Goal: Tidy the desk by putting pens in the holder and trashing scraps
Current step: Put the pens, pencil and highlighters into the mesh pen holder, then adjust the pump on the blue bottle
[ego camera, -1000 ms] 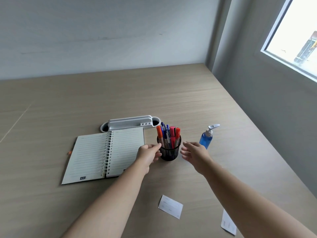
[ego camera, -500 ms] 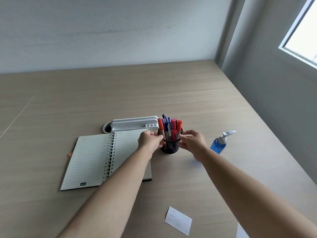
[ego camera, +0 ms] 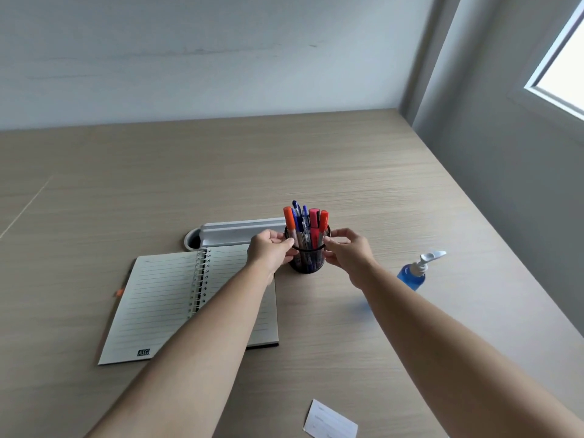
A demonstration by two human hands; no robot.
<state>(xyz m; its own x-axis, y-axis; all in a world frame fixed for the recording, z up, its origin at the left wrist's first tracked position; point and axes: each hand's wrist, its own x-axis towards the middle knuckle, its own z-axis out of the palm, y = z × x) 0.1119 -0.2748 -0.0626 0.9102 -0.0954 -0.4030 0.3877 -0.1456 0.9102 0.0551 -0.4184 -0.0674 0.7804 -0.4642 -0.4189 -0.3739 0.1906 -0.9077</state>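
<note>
Both hands close around the black mesh holder [ego camera: 308,259] from opposite sides: the left hand [ego camera: 270,251] cups its left wall and the right hand [ego camera: 346,252] its right, fingers curled at the rim, probably to steady or shift it without tipping the tall load. The holder stands upright on the table [ego camera: 363,191], packed with pens [ego camera: 305,227] whose caps rise well above the rim. It sits just beside the open spiral notebook [ego camera: 177,298] and in front of a grey tray [ego camera: 240,230]. A paper scrap [ego camera: 330,420] lies near the front edge, not yet binned, and a blue pump bottle [ego camera: 415,271] stands off to the right.
</note>
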